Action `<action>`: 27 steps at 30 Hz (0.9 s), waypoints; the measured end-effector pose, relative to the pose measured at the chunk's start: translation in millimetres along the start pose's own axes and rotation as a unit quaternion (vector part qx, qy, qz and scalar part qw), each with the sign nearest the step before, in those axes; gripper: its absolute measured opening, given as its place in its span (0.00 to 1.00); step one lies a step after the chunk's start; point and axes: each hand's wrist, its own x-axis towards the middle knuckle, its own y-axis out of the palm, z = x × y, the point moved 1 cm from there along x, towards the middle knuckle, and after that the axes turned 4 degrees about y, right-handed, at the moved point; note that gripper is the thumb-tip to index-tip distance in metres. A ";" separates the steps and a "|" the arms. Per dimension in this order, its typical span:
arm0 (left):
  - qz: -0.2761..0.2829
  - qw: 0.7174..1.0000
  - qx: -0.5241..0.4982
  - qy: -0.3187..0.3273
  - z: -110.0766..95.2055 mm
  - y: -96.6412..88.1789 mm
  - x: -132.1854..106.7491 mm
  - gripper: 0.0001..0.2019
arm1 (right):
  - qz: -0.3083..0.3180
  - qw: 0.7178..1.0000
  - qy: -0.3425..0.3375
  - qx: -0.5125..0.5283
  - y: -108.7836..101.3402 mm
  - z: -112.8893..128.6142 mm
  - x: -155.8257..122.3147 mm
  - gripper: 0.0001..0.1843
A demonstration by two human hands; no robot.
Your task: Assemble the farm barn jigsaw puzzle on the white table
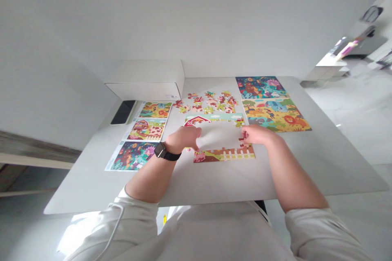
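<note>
The left hand [185,138] and right hand [256,134] flank the unfinished puzzle [218,155].

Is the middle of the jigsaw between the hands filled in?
Unfilled: white shows inside the puzzle border; loose pieces lie beyond it.

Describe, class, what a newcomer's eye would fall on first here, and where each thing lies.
Probably the hollow, brightly coloured jigsaw border midway across the pale grey table catches it first, with a bare left hand at its left side and a bare right hand at its right. Next come the scattered multicoloured loose pieces just beyond it, then a dark blue rectangular animal picture and a yellow one, both to the right.
</note>
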 end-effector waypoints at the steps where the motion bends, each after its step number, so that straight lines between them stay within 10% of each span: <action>1: -0.002 1.000 -0.002 -0.001 -0.3 -1.1 -0.9 0.28 | -0.002 1.000 -0.001 0.003 0.3 0.6 0.1 0.10; 10: -0.030 0.997 -0.063 0.028 11.0 -17.4 -3.4 0.19 | 0.000 0.999 -0.018 0.045 -2.4 -4.5 -1.4 0.09; 16: -0.277 0.955 -0.088 -0.062 38.2 -36.6 -2.4 0.12 | -0.169 0.980 -0.005 0.108 -11.1 -11.4 4.1 0.07; 27: -0.400 0.907 -0.122 -0.037 65.9 14.4 36.7 0.11 | -0.239 0.959 0.046 0.144 -7.0 -19.2 39.6 0.09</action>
